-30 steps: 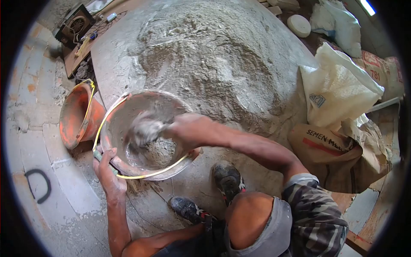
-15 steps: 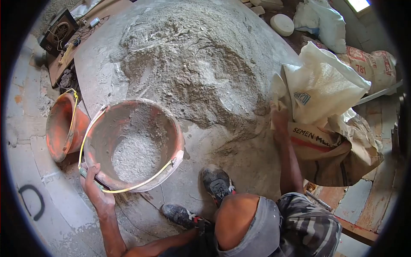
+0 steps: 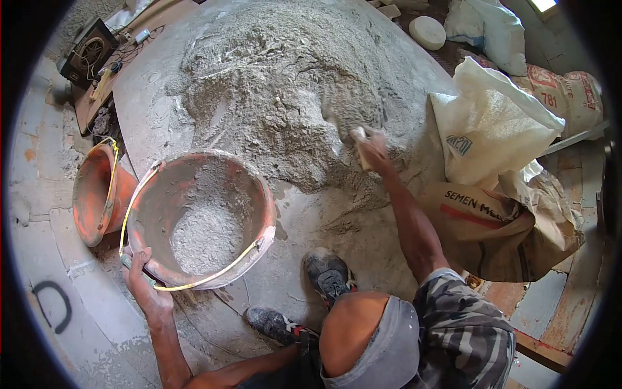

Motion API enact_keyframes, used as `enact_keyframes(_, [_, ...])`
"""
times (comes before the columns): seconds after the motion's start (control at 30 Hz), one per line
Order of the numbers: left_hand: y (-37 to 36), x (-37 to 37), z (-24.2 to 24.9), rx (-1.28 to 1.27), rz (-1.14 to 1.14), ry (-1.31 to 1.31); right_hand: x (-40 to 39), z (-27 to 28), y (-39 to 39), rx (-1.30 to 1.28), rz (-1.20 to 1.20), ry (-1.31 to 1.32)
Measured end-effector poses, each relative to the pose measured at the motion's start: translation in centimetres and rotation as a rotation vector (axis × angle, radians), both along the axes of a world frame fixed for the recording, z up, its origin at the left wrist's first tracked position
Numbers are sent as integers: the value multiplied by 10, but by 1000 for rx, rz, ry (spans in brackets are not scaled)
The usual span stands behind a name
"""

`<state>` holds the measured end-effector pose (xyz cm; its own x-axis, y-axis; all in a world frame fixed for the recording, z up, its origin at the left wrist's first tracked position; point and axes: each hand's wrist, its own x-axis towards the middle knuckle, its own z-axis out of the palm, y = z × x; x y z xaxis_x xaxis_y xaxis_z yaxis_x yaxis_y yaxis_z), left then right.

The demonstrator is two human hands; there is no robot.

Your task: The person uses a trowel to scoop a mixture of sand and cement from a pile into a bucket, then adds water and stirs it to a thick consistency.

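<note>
My left hand (image 3: pixel 144 282) is closed round the grip of the yellow wire handle (image 3: pixel 201 283) on a large orange bucket (image 3: pixel 264 217), thumb against the rim. Pale grey powder (image 3: pixel 206 238) lies in the bottom of this bucket, which leans towards me. My right hand (image 3: pixel 372 150) is shut on the pale handle of a trowel (image 3: pixel 360 137) at the right side of a big heap of grey powdery mix (image 3: pixel 272 97). The trowel's blade is blurred and partly hidden in the mix.
A smaller orange bucket (image 3: pixel 97 194) lies tilted at the left. A white sack (image 3: pixel 495 129) and a brown cement sack (image 3: pixel 483 227) stand at the right. Electrical gear (image 3: pixel 89 50) with cables is at the far left. My shoes (image 3: pixel 327 272) are near the heap.
My right hand has swung left with the trowel, from beside the white sack into the heap's right side. My left hand keeps hold of the bucket handle, almost unmoved.
</note>
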<state>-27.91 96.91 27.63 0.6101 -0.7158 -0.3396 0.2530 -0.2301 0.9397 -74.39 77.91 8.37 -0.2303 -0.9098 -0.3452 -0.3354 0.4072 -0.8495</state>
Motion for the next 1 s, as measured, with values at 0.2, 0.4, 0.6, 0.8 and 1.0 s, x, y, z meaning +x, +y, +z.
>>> enact_keyframes(0.2, [-1,-3,2,-7,12,-5,35,6,-17,47,30,-263])
enact_keyframes(0.4, [-3,-1,0,-28,-18,-31,30,43,6,118,86,-413])
enact_keyframes(0.6, [-8,-11,2,-58,-5,-60,63,119,28,214,221,-138])
enact_keyframes(0.8, [-7,-11,2,-62,15,-32,129,164,40,231,632,-196])
enact_keyframes(1.0, [-4,-9,3,-50,34,-14,213,125,44,-132,1158,-106])
